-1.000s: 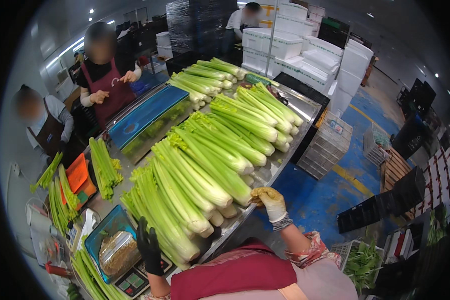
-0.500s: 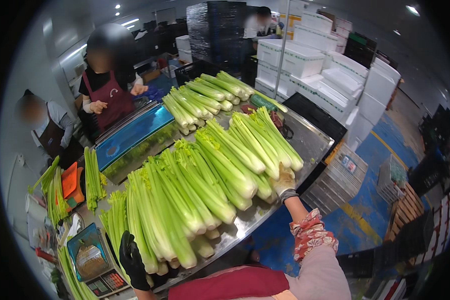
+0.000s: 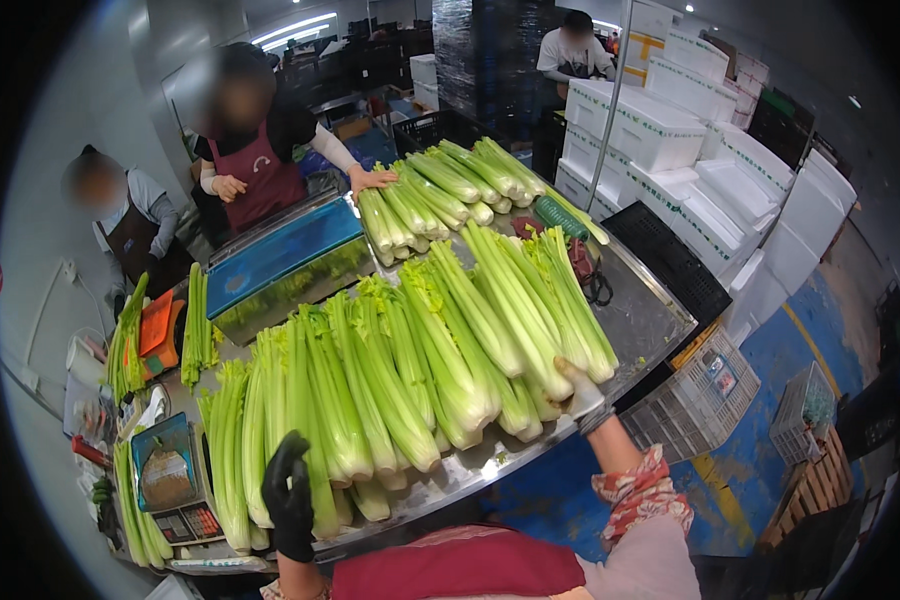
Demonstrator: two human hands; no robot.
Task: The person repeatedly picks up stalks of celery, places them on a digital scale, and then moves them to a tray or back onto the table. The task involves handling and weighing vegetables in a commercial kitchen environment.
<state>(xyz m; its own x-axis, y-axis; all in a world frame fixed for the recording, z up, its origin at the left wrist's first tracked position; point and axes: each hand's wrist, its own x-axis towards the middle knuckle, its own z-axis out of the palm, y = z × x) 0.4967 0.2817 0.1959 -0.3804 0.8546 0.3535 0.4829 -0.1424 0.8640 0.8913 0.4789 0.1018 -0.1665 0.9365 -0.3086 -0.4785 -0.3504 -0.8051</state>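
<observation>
Metal table (image 3: pixel 642 305), biggest item, runs across in front of the person. Near row of celery (image 3: pixel 370 400) fills its near side, bunches side by side, white butts toward the person, leaves away. Far row of celery (image 3: pixel 440 195) sits behind it, beside the blue-topped tub (image 3: pixel 285 268).

Key relation: the celery bunch (image 3: pixel 515 315) by the right hand, toward the right end of the near row. Long axis slants from leaves far-left to butt near-right, so the butt points at that hand and the bunch lies beyond it, up and left. Right hand is clearly nearer; left is well apart, down at the row's left part.

Scale (image 3: pixel 185 522) is left of the left hand. Right hand (image 3: pixel 583 397), pale glove: fingertips at the butt, looks like contact; can't tell if clamped. Left hand (image 3: pixel 290 492), black glove: fingers apart from thumb, nothing held, just beside nearby stalks.
</observation>
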